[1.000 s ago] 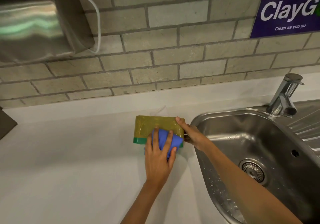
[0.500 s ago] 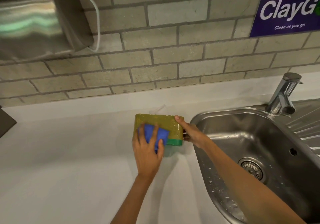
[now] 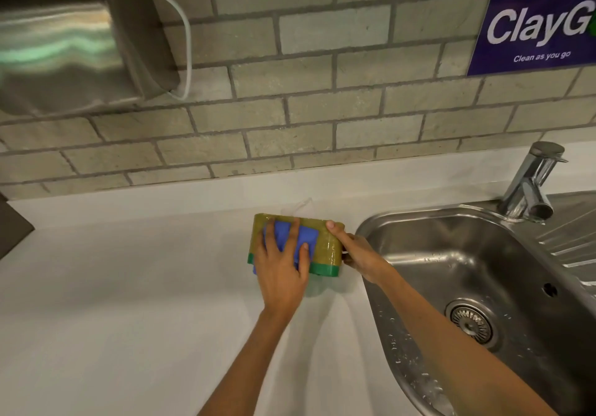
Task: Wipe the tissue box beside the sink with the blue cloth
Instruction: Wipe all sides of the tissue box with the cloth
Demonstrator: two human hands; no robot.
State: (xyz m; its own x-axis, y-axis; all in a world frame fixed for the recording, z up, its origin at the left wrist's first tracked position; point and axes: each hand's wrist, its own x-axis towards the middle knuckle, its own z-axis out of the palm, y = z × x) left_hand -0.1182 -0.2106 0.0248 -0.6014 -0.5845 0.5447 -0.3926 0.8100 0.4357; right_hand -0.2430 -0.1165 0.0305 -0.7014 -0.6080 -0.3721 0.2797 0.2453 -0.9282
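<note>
The tissue box [image 3: 325, 248], olive yellow with a green bottom band, stands on the white counter just left of the steel sink [image 3: 483, 270]. A white tissue sticks up from its top. My left hand [image 3: 283, 270] presses the blue cloth [image 3: 304, 236] flat against the box's front face, covering its left half. My right hand [image 3: 358, 253] grips the box's right end, thumb on the top corner.
A chrome tap [image 3: 532, 186] stands at the sink's back right. The white counter [image 3: 113, 303] stretches left and toward me. A steel dispenser [image 3: 74, 45] with a white cord hangs on the brick wall, and a purple sign [image 3: 541, 25] is at upper right.
My left hand has slid the blue cloth leftward across the box's front, from its right part to its left half. My right hand has kept its grip on the box's right end.
</note>
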